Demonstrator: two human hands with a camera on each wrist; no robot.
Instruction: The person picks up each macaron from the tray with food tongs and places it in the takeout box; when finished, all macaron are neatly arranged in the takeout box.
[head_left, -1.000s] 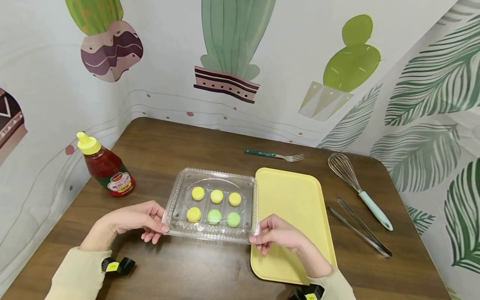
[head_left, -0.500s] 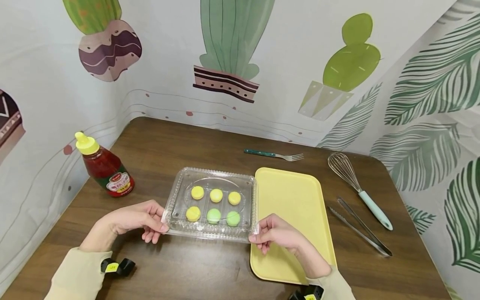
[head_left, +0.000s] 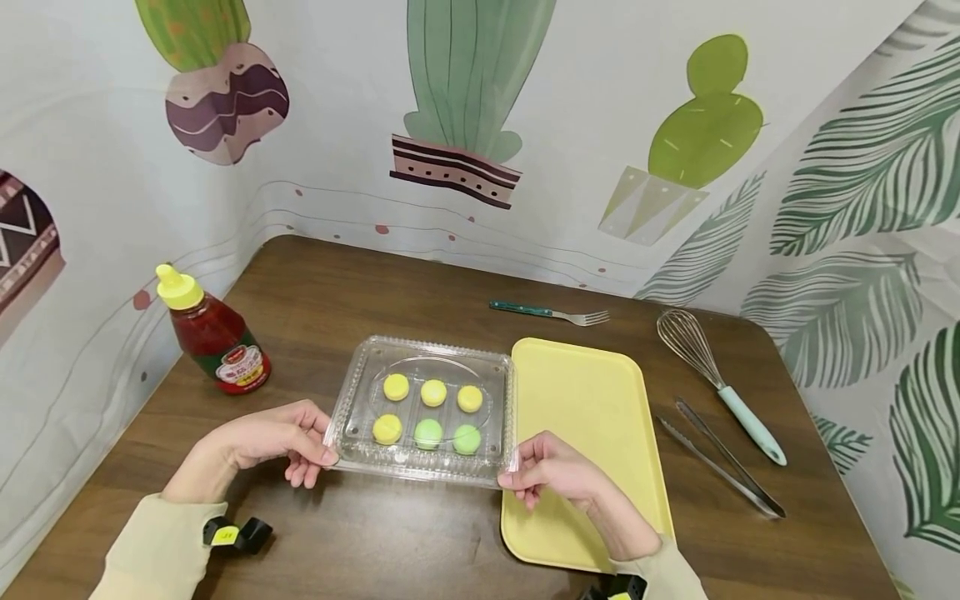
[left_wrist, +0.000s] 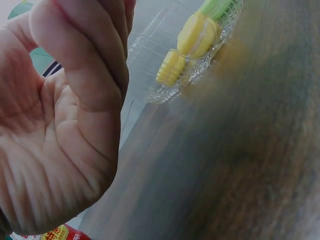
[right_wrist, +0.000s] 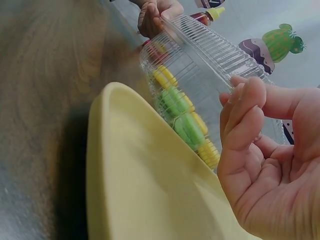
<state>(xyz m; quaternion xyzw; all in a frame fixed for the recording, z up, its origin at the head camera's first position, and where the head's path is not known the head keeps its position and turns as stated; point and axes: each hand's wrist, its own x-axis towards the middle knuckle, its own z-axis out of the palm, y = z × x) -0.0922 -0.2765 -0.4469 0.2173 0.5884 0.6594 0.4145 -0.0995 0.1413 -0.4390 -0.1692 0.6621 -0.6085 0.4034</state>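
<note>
A clear plastic box [head_left: 352, 417] with its lid on holds yellow macarons [head_left: 433, 392] and green macarons [head_left: 428, 434] in two rows. My left hand [head_left: 277, 442] pinches the box's near left corner between thumb and fingers. At the near right corner, my right hand [head_left: 551, 471] pinches the rim the same way. In the right wrist view the box [right_wrist: 200, 65] appears raised off the table, its right edge close to the yellow tray [right_wrist: 145, 165]. The left wrist view shows macarons [left_wrist: 197, 36] through the clear wall; the left fingertips are hidden there.
The yellow tray [head_left: 585, 400] lies right of the box, partly under my right hand. A ketchup bottle [head_left: 217, 342] stands at the left. A fork [head_left: 547, 312] lies behind, and a whisk [head_left: 720, 383] and metal tongs [head_left: 720, 458] lie at the right.
</note>
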